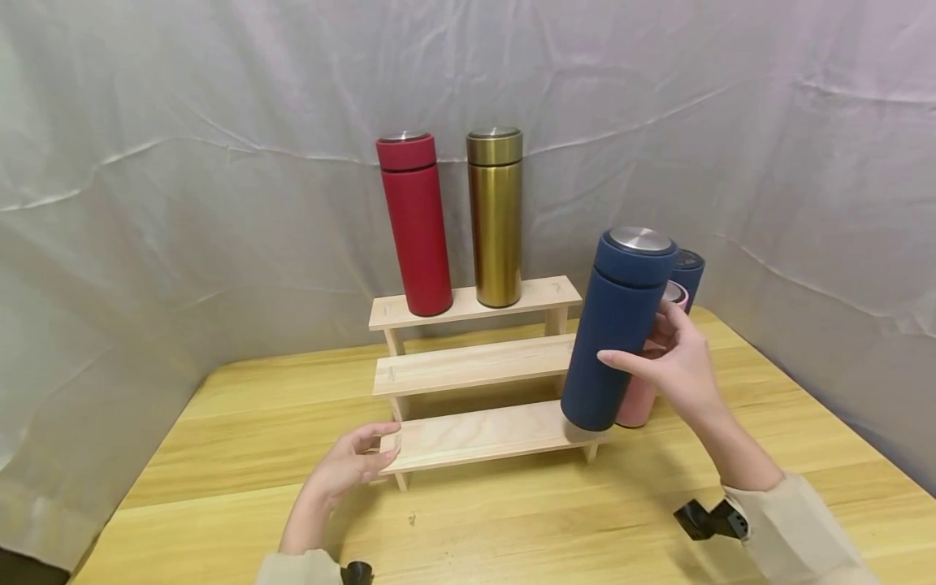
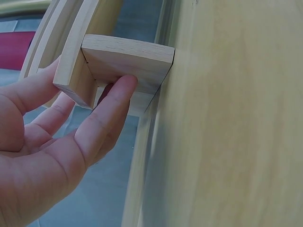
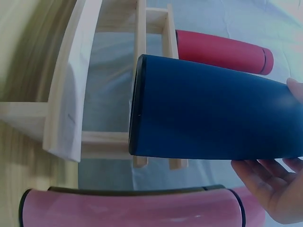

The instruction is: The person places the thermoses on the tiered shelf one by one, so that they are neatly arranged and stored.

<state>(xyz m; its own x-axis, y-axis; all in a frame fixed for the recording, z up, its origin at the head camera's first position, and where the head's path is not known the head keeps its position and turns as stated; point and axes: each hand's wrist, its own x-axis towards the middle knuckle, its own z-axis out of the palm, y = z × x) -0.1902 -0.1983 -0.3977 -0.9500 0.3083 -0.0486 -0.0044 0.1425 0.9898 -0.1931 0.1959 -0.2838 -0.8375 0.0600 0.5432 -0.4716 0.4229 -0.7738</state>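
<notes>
Grey cloth (image 1: 256, 203) behind, wood-grain table (image 1: 512, 536) below, blue bottle (image 1: 610, 325) aloft in the right hand (image 1: 683, 357)

And look at those right fingers: spread wide round the bottle's middle, thumb across its front, the rest wrapped behind, a full grip! The bottle leans, silver-topped lid up, its base down and left of the thumb, held above the right end of the lowest step. Over to the left hand (image 1: 354, 463), thumb and fingers bent in close, pinching the left end of the wooden stand (image 1: 475, 439) at that same step. Just behind the right fingers, a pink bottle (image 1: 638, 402), partly hidden; farther behind them, a darker blue bottle (image 1: 689, 276) shows its top. Beyond both hands and between them, up on the top step, the red bottle (image 1: 417, 227) and, nearer the right fingers, the gold bottle (image 1: 497, 227), standing apart
</notes>
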